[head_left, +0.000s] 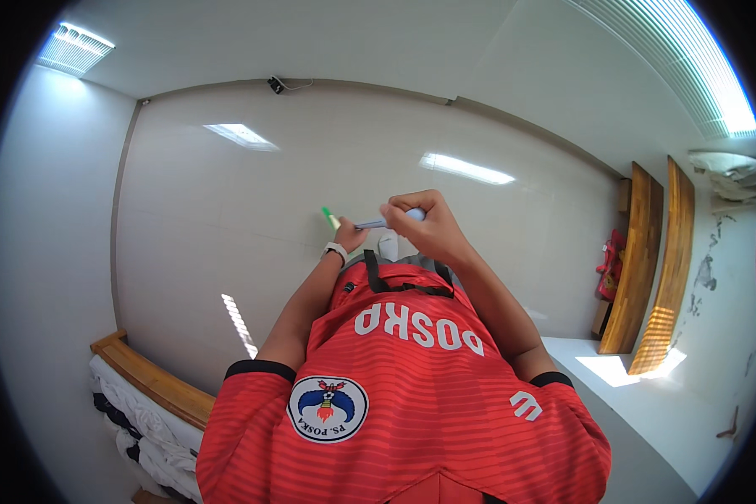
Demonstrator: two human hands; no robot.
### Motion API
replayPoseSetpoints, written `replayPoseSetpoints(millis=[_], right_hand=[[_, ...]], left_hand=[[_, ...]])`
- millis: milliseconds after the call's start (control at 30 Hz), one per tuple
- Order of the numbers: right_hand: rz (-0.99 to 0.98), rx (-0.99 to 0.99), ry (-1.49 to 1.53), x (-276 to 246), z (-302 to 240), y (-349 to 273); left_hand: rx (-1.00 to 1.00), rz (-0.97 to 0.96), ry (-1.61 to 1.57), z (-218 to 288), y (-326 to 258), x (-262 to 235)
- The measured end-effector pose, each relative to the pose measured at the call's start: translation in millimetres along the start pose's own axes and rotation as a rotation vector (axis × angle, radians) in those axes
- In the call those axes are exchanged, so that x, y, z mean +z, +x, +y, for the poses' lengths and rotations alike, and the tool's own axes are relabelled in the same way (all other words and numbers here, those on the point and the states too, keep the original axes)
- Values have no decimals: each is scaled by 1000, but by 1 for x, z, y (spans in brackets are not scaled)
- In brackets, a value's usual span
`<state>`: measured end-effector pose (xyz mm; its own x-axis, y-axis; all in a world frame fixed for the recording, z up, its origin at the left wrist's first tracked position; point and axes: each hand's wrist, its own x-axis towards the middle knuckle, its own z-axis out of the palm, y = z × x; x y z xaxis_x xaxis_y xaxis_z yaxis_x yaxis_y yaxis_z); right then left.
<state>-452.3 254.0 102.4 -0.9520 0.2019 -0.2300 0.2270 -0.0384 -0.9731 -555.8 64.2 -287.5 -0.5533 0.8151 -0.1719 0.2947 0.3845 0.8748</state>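
Observation:
In front of my body, a broom with a pale blue handle slants down to the left toward the glossy beige floor. My right hand is closed in a fist around the upper end of its handle. Lower down, my left hand, with a pale band on the wrist, is wrapped around the same handle. Beyond the left hand shows a green and pale yellow end, probably the broom's head; the left hand partly hides where it joins. A white-covered foot shows below the handle.
At the lower left stands a wooden frame with white and black cloth beside it. Wooden boards stand on the right, with a red item next to them. A small black device with a cable is by the far wall.

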Motion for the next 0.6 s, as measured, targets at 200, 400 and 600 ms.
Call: replayPoseSetpoints(millis=[200, 400, 600], right_hand=[[188, -69, 14, 4, 74, 11], [232, -157, -178, 14, 78, 13], [294, -119, -262, 13, 64, 7]], left_hand=[[-648, 279, 191, 37, -14, -17], [-719, -32, -604, 86, -10, -25], [-528, -374, -924, 159, 3, -34]])
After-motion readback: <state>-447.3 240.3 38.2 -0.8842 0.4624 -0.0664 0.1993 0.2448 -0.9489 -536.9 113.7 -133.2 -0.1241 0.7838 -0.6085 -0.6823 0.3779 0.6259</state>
